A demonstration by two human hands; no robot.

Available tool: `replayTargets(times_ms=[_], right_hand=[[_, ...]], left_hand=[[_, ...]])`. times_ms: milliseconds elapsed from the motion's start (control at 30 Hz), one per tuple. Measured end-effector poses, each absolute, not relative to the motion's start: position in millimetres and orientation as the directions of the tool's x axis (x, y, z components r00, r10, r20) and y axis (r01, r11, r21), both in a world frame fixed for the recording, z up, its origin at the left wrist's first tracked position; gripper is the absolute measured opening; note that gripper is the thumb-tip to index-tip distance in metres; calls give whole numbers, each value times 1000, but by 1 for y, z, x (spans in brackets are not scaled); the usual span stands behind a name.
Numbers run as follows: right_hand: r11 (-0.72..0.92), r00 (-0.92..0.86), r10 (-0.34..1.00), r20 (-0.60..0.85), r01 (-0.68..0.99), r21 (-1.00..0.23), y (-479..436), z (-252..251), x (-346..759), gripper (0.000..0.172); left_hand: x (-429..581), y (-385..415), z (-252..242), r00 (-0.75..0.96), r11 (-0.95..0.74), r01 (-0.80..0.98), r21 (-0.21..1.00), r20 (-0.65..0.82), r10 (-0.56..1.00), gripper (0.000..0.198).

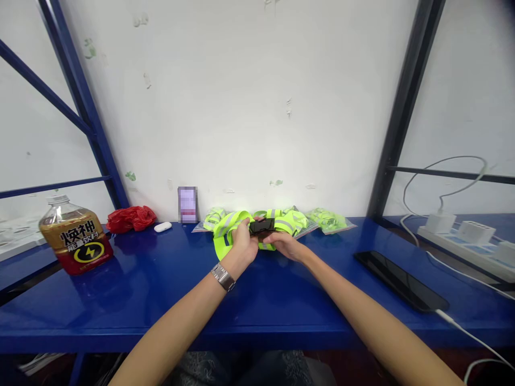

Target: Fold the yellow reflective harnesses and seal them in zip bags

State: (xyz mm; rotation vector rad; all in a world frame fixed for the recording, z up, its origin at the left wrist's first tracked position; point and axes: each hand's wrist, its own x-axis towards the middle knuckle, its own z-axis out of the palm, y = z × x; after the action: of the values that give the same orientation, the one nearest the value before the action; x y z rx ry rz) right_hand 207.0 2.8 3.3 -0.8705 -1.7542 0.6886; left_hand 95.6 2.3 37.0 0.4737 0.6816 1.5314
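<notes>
In the head view, a neon-yellow reflective belt with silver stripes is looped just above the blue table. A black plastic buckle on it sits between my hands. My left hand, below a metal watch, is closed around the buckle's left side and the strap there. From the right, my right hand pinches the lower right part of the buckle and strap. The fingertips partly cover the buckle, so I cannot tell whether its halves are joined. Behind my hands lie more yellow belts in clear bags, one bag to the right.
On the blue table a big drink bottle, a red plastic bag and a white case stand left. A phone leans on the wall. Right are a charging black phone and a power strip.
</notes>
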Motion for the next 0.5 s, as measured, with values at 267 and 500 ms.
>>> replayTargets(times_ms=[267, 500], right_hand=[[468, 354, 859, 371, -248, -848, 4, -8, 182, 34], [465, 133, 884, 448, -162, -870, -8, -25, 192, 31]], left_hand=[[88, -6, 2, -152, -48, -628, 777, -61, 987, 22], [73, -2, -4, -109, -33, -548, 836, -32, 993, 26]])
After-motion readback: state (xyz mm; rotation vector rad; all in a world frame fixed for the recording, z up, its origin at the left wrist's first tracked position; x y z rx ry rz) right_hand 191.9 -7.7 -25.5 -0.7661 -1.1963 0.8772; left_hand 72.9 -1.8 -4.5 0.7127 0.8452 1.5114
